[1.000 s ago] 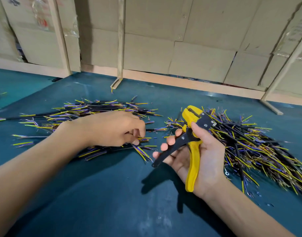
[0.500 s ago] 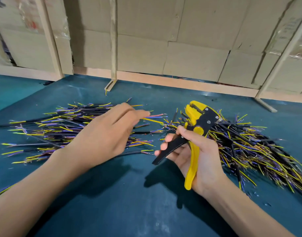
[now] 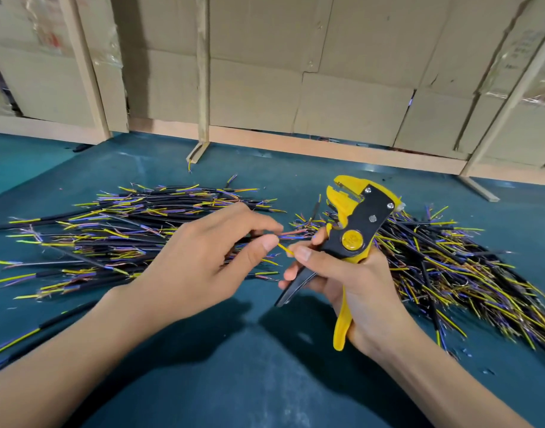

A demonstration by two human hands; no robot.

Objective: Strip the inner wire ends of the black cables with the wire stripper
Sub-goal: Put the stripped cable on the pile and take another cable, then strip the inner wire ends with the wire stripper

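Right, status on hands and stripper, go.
Left hand pinching a yellow wire end. Right hand gripping wire stripper, thumb touching that wire. Stripper head clear of wire.

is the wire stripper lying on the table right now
No, the right hand holds the wire stripper upright above the table, its fingers curled round the handles.

The light is even and moderately bright, falling from above and slightly ahead, so both forearms throw soft dark shadows onto the teal work surface just below the wrists. A faint sheen lies on the surface beyond the left hand. The wide lens bows the wooden posts outward toward the edges. Cables at the far right, beyond the right hand, smear slightly; the centre is sharp.
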